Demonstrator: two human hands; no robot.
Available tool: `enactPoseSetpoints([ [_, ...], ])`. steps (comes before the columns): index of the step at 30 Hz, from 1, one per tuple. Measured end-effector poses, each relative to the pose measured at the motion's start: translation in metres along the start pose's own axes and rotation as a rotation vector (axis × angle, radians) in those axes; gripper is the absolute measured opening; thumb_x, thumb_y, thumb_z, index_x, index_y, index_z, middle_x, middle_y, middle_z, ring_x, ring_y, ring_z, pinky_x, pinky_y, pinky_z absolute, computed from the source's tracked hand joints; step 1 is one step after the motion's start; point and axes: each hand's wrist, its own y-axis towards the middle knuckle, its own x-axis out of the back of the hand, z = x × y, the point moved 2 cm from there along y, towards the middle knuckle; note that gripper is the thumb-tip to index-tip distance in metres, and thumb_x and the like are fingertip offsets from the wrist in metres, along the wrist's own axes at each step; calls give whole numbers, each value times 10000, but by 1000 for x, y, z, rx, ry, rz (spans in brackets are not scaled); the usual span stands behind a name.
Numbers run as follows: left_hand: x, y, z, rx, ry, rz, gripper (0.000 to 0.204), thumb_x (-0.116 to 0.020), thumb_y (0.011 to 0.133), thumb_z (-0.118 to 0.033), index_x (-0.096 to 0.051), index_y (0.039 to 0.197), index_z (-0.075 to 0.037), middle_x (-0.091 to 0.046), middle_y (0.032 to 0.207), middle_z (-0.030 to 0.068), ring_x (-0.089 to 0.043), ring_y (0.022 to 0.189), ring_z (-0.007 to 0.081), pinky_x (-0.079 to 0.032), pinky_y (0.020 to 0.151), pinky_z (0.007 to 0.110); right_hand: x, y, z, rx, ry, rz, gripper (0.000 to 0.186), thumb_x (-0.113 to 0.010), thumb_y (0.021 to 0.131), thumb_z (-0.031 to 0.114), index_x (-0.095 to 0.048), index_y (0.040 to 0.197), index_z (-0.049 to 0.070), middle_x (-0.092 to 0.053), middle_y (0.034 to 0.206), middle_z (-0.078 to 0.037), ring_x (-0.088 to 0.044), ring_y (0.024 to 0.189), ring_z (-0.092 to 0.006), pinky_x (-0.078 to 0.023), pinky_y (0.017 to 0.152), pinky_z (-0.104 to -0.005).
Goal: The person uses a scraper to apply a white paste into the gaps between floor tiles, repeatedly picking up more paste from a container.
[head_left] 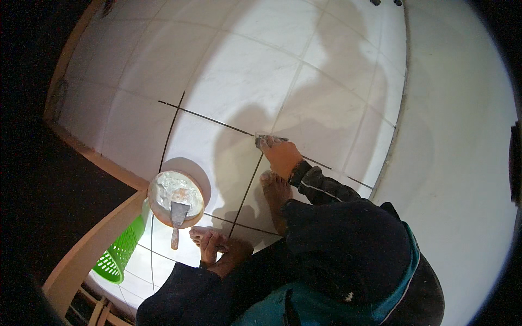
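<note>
My right hand [280,154] is closed around a small flat greyish piece [270,137], whose exact kind I cannot make out. It rests at a dark joint between the white floor tiles [223,81], where several joint lines meet. My left hand [211,249] hangs low beside my bare left foot [199,233]; its fingers blend with the foot, so their pose is unclear. A round bowl [150,198] of whitish paste stands in front of that foot, to the left. Across its near rim lies a putty knife [177,214], its handle sticking out toward me.
My right foot [275,190] is planted just below my right hand. A green perforated basket [120,250] sits at the lower left beside a wooden edge [98,223]. A pale wall [451,136] runs along the right. My shadow falls across the tiles.
</note>
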Motion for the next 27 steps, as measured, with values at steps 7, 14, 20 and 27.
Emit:
enactPoseSetpoints([
  [7,11,-13,12,-48,-54,33,214,-505,970,-234,-563,966,-28,-639,883,121,-634,684,206,-559,598,325,57,34,-41,-142,742,78,386,-549,747,126,-649,1120,117,-658,953,-205,-618,801,-388,-509,783,-438],
  [14,18,-9,24,5,-140,32,204,-488,982,-239,-558,983,-48,-634,862,97,-639,706,192,-542,606,300,45,50,-88,-282,1044,164,313,-613,770,130,-586,1037,-31,-619,833,-116,-630,753,-185,-554,694,-344],
  [20,20,-1,34,24,-200,-31,204,-500,973,-252,-547,1014,-57,-635,860,101,-637,618,197,-532,482,295,42,62,-61,-455,1178,258,257,-592,846,93,-584,1082,-8,-626,890,-67,-628,819,-148,-597,682,-313],
  [27,14,1,28,-27,-250,-13,196,-497,971,-236,-525,1046,-57,-639,849,115,-624,535,212,-516,421,299,12,68,-68,-199,927,194,299,-570,887,80,-560,1174,-2,-637,951,-72,-627,852,-143,-564,719,-291],
])
